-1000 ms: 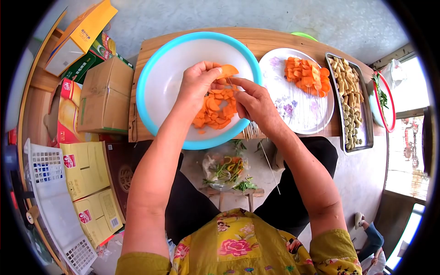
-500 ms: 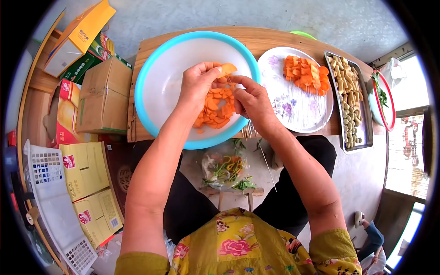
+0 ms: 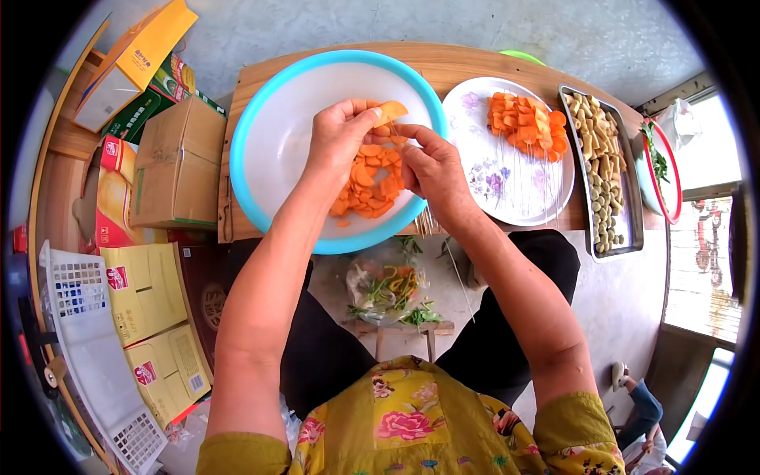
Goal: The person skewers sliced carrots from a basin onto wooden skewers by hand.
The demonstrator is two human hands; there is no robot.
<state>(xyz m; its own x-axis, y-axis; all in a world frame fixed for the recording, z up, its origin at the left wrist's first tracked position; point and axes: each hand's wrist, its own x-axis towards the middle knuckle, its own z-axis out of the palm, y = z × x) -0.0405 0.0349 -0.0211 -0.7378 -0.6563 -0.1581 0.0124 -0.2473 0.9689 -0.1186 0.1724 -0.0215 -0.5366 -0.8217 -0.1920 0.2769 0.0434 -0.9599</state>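
Note:
Over the blue-rimmed white basin point(image 3: 281, 131), my left hand point(image 3: 336, 134) pinches an orange carrot slice point(image 3: 390, 112) between thumb and fingers. My right hand point(image 3: 434, 170) is closed on a thin skewer point(image 3: 460, 277), whose long end slants down below the hand toward my knee. The skewer's upper end is close to the slice; whether it has pierced it I cannot tell. Loose carrot slices point(image 3: 366, 186) lie in the basin beneath both hands. To the right, a flowered white plate point(image 3: 518, 202) bears carrot slices threaded on skewers point(image 3: 526, 123).
A metal tray point(image 3: 626, 226) of beige and greenish skewered pieces stands right of the plate. More skewers point(image 3: 427, 223) lie at the table edge by the basin. Below is a plastic bag of vegetable scraps point(image 3: 388, 289). Cardboard boxes point(image 3: 178, 162) stand at left; another person point(image 3: 643, 412) is at lower right.
The view has shifted slightly. The carrot slice in my left hand sits a little higher and more upright, and my right fingers have moved slightly around the skewer.

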